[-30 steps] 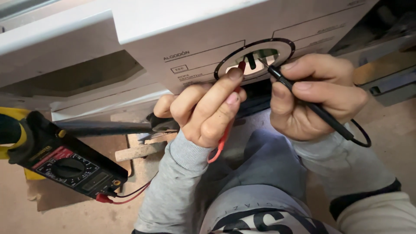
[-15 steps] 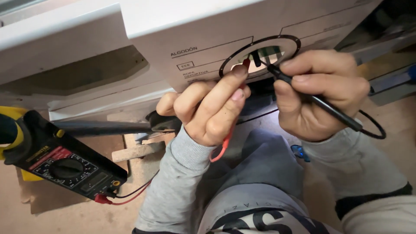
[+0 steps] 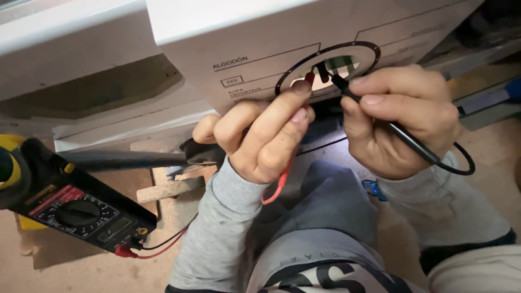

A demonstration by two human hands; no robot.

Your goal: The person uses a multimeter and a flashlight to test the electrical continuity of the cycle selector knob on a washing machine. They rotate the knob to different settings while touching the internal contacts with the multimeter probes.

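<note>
My left hand (image 3: 260, 135) grips a red test probe (image 3: 310, 80), its tip pushed into the round opening (image 3: 325, 68) in a white appliance panel (image 3: 260, 38). In my right hand (image 3: 401, 119) is a black test probe (image 3: 380, 122), whose tip also enters that opening. A red lead (image 3: 274, 191) loops below my left hand and a black lead (image 3: 461, 163) curls off to the right. Both leads run to a black multimeter (image 3: 81, 209) with a round dial, lying at the lower left.
A black-handled tool (image 3: 125, 160) lies across a small wooden block (image 3: 168, 189) between the multimeter and my left arm. A yellow object (image 3: 8, 163) sits at the left edge. My grey-trousered knee (image 3: 325, 206) fills the lower middle. Metal parts lie at the right (image 3: 488, 97).
The view has drifted slightly, so the panel opening and both hands sit a little further right and up. Both probes stay in the opening; the multimeter has not moved.
</note>
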